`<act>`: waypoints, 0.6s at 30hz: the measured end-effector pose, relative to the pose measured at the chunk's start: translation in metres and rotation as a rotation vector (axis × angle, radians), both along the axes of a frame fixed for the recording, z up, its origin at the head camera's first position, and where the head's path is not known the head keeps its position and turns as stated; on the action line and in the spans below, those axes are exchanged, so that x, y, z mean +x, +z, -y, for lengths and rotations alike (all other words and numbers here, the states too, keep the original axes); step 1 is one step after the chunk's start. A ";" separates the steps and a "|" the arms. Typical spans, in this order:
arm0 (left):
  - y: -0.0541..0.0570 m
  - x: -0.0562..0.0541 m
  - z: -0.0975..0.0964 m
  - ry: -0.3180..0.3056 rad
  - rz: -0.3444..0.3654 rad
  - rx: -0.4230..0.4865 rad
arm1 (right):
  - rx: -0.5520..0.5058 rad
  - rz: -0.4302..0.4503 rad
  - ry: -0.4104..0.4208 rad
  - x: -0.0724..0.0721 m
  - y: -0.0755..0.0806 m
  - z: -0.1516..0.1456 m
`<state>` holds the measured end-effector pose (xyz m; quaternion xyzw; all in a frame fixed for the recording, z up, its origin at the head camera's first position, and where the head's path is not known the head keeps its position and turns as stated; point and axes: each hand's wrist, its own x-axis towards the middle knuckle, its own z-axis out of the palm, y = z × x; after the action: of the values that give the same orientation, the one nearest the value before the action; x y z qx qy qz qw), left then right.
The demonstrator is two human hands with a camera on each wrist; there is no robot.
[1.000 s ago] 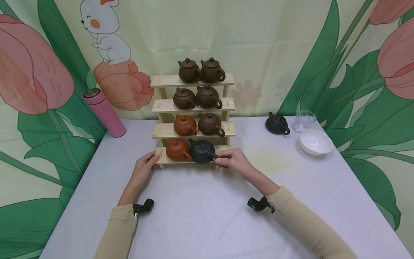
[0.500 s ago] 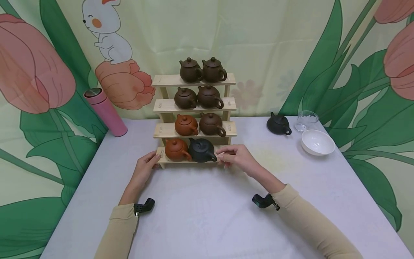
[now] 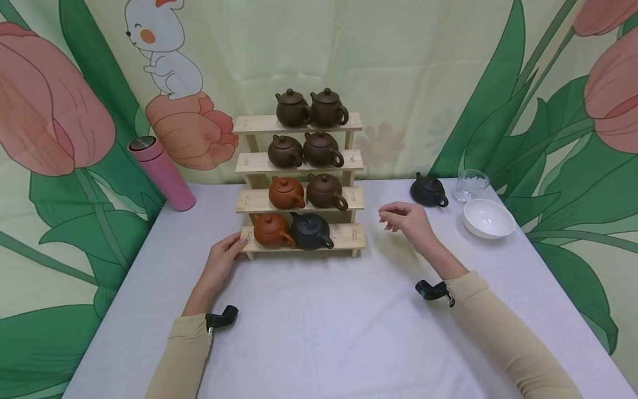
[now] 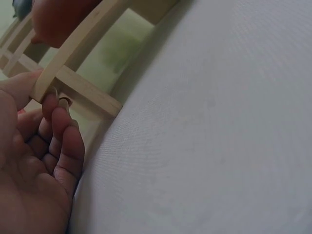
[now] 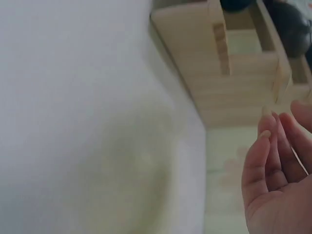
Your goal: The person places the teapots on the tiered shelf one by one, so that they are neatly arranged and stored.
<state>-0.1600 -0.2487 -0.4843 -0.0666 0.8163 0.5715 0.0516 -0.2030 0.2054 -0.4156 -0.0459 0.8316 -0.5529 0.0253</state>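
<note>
A four-tier wooden display rack [image 3: 349,237] stands at the back of the table, two teapots on each tier. My left hand [image 3: 222,260] pinches the left end of its lowest shelf, thumb above and fingers curled under, as the left wrist view shows. On that shelf an orange-brown teapot [image 3: 271,230] sits beside a black teapot [image 3: 311,231], whose handle or spout points right. My right hand [image 3: 407,223] is in the air to the right of the rack, fingers loosely bent, holding nothing. Dark brown teapots [image 3: 326,192] and another orange-brown teapot [image 3: 286,193] fill the upper tiers.
Right of the rack, a second black teapot [image 3: 428,190] stands near the table's back edge. Beside it are a clear glass cup [image 3: 471,185] and a white bowl [image 3: 489,219]. A pink flask [image 3: 164,174] stands at the back left. A printed curtain [image 3: 408,72] hangs behind.
My right hand has let go of the black teapot on the lowest shelf and moved right, away from the rack. That teapot has shifted slightly back. My left hand stays at the shelf's end.
</note>
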 end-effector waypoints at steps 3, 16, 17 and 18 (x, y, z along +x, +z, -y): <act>0.000 -0.001 0.000 0.001 0.001 0.004 | -0.030 -0.003 -0.075 -0.011 -0.010 -0.015; -0.004 -0.002 0.001 -0.006 -0.008 0.001 | -0.095 -0.043 -0.388 -0.032 -0.040 -0.060; -0.004 -0.002 0.001 -0.006 -0.010 -0.002 | -0.103 -0.045 -0.406 -0.033 -0.041 -0.062; -0.003 -0.001 0.001 -0.002 -0.010 0.001 | -0.114 -0.044 -0.421 -0.033 -0.041 -0.063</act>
<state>-0.1614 -0.2497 -0.4877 -0.0630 0.8163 0.5722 0.0483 -0.2362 0.2687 -0.4567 0.1154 0.7907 -0.5907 -0.1114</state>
